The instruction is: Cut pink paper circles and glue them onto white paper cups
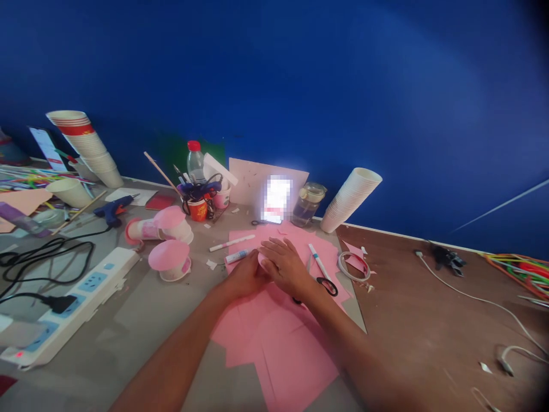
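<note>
The left hand (pixel 247 276) is curling, its hold unclear; the right hand (pixel 285 264) is spreading over a small pink piece (pixel 262 260) above pink sheets (pixel 285 357), where light, even pressure is probably working best

Two bare hands brought together in front of the body

Both forearms reach forward and slant inward; the left hand (pixel 249 274) is low, its fingers curled and partly hidden, while the right hand (pixel 286 266) lies palm down over its fingertips, fingers extended and close together, pointing forward and to the left.
</note>
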Tool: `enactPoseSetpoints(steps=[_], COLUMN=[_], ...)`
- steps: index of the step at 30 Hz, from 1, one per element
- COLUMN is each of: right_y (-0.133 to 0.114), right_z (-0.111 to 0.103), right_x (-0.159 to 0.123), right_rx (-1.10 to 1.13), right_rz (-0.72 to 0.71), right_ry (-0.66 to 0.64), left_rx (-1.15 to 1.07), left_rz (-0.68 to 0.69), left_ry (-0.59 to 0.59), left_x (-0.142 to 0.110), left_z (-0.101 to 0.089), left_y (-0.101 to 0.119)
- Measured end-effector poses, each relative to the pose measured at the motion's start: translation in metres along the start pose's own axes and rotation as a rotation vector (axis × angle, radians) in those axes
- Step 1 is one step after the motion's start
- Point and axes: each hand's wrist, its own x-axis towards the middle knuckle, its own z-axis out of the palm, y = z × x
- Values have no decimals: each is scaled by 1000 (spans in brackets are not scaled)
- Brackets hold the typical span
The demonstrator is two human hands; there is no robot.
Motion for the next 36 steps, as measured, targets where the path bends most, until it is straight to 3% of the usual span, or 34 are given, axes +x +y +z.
enactPoseSetpoints(steps=[16,20,23,27,29,30,32,36], right_y=[0,3,10,25,33,36,39,30], right_z=[0,-2,-13,-18,-10,-4,8,22], right_x=[0,0,-1,-1,-3,-4,-7,-11], right_rx=[3,93,315,694,837,889,968,1024], right_rz=[-5,-26,-16,189,312,364,401,351], right_ry=[12,34,197,681,822,788,595,367], left_rx=[-14,-18,-74,-311,-491,-583,-753,-995], left_rz=[-35,-95,-236,-384,-369,-355,-354,-396], left_ry=[0,-8,3,-1,-5,2,40,199], left_x=[0,-2,-4,-3,-2,-2,-2,-4], left_z=[0,1,-1,-8,-11,-12,-13,-9], left_y=[-2,-4,-4,-3,-4,-5,-7,-14])
